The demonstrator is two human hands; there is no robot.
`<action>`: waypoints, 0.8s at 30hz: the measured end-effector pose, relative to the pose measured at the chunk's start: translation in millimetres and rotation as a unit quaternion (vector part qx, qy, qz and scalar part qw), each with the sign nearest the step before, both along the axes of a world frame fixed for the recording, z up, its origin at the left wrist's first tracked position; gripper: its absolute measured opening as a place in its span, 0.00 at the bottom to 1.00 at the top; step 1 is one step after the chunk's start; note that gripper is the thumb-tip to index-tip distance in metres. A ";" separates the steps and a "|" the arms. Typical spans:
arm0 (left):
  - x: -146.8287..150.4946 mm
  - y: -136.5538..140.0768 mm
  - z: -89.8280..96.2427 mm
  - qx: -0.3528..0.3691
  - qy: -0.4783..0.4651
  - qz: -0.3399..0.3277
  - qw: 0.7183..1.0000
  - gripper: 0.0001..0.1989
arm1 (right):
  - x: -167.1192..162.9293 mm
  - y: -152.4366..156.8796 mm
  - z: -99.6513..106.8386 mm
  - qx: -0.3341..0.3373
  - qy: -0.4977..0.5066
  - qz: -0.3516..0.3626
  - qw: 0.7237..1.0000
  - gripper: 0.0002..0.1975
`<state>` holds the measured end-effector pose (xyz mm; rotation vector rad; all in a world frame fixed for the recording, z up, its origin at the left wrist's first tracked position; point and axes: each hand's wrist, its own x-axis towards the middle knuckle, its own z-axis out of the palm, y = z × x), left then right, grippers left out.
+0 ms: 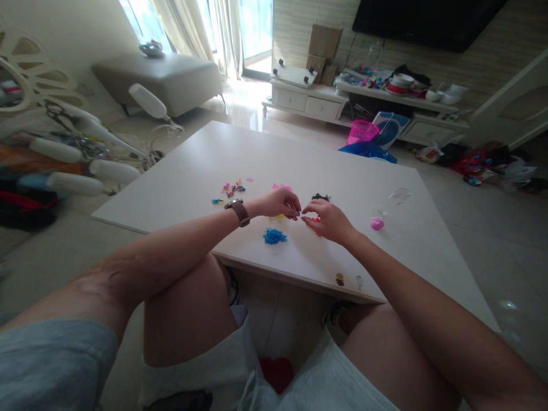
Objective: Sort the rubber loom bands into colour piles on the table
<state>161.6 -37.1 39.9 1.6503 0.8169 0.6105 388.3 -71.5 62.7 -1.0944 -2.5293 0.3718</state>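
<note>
My left hand [282, 204], with a watch on its wrist, is closed in a pinch over the white table [351, 165]. Something small seems to be at its fingertips, too small to name. Close beside it, my right hand [329, 221] points its thumb and forefinger toward the left fingertips with a gap between them. Around the hands lie small heaps of what look like rubber bands: blue [274, 236], pink [281, 187], black [321, 197], a partly hidden yellow heap [277, 216] and a partly hidden red heap [314, 226].
Small multicoloured pieces [233, 188] lie at the left. By the near edge are a minion figure [339, 279] and a small clear piece [359, 281]. A pink round object [377, 223] and a clear plastic container [398, 197] lie at the right. A white-armed lamp [115, 171] stands left.
</note>
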 end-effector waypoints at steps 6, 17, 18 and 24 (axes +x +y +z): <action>4.4 -5.8 1.5 -0.058 -0.053 -0.008 0.997 0.16 | -1.9 -0.4 1.1 0.012 0.012 -0.016 1.000 0.04; 5.5 -9.6 3.5 -0.119 -0.093 -0.010 0.989 0.20 | -2.7 -0.8 2.3 0.005 0.036 -0.008 0.999 0.04; 6.0 -10.2 3.9 -0.123 -0.096 -0.010 0.988 0.20 | -2.8 -1.0 2.8 0.005 0.037 -0.008 0.999 0.04; 5.2 -8.4 4.6 -0.119 -0.092 -0.008 0.989 0.19 | -3.6 -3.2 7.2 0.008 0.036 -0.018 0.999 0.06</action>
